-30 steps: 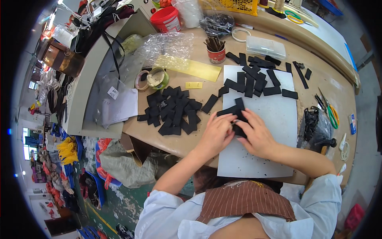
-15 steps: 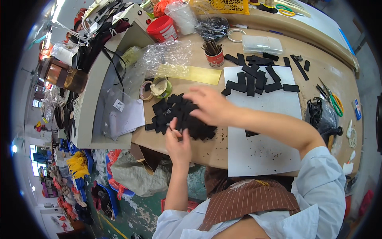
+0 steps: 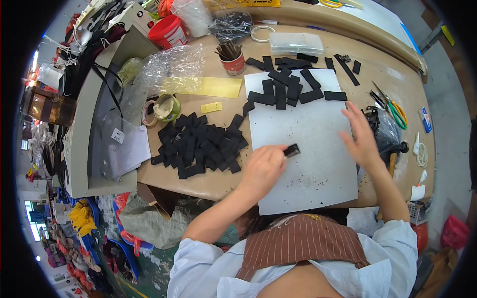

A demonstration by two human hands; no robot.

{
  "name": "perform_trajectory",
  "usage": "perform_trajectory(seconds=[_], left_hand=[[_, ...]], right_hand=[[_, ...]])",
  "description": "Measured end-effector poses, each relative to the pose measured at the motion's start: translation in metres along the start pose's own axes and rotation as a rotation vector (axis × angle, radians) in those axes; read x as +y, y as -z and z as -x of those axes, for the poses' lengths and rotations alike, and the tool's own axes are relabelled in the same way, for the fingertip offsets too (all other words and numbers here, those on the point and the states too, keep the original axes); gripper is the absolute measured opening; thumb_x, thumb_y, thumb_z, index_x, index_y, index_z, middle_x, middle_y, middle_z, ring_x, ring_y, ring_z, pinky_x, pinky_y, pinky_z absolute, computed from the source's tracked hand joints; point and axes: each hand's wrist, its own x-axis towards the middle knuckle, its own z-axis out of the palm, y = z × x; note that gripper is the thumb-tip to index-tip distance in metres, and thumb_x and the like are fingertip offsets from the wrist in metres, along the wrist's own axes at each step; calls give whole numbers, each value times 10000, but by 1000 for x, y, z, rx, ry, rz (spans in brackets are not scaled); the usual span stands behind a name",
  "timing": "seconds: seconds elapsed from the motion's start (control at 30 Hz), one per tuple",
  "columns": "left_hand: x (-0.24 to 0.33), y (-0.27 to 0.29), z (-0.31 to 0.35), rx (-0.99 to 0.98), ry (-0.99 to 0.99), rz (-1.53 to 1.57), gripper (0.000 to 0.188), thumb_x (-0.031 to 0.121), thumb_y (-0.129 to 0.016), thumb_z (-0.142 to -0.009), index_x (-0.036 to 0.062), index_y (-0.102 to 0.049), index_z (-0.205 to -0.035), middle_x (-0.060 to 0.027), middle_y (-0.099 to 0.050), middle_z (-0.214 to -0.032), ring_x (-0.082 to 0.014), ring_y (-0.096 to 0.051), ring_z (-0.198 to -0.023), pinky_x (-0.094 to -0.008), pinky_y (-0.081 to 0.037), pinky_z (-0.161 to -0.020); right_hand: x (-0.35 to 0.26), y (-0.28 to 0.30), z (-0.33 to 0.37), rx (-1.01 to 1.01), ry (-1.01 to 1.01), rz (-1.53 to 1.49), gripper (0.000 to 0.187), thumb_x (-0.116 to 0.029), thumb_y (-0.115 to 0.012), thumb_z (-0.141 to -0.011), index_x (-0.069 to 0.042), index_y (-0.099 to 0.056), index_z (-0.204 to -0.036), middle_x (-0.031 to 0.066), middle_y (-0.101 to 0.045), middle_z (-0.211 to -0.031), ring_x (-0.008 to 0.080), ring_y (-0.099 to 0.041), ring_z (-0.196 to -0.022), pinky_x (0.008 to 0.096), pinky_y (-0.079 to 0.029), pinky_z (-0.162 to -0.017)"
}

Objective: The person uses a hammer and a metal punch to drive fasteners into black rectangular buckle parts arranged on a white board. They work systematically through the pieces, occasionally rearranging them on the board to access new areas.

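We note the left hand (image 3: 261, 169) pinching a small black foam strip (image 3: 291, 150) over the white rectangular board (image 3: 303, 164), the right hand (image 3: 361, 139) spread wide, steadying it.

The left hand (image 3: 262, 169) pinches a black strip (image 3: 291, 150) over the white sheet (image 3: 308, 164); the right hand (image 3: 361, 136) hovers open.

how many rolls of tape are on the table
2 that I can make out: a pale, thin roll and a green-rimmed one right beside it, both left of the heap of black pieces. Others may be hidden under the plastic bags.
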Motion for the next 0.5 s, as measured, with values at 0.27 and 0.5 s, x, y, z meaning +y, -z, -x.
perform_trajectory(seconds=[0.27, 0.5], left_hand=[[-71, 55, 14, 373, 344, -440, 239, 28, -673, -772, 28, -438, -730, -179, -639, -1104, -346, -591, -926, -422, -460, -806], [-57, 70, 15, 282, 376, -198, 302, 60, -724, -755, 17, -427, -791, -177, -634, -1134, -347, -593, -938, -402, -471, -793]], right_hand=[[-113, -67, 61, -583, 853, -253, 686, -380, -636, -839, -71, -387, -1399, 203, -341, -1466, 389, -315, -1361, 512, -238, -1120], [-85, -54, 3, -514, 686, -178, 643, -363, -630, -854, -92, -409, -1394, 210, -341, -1462, 393, -327, -1351, 511, -253, -1113]])
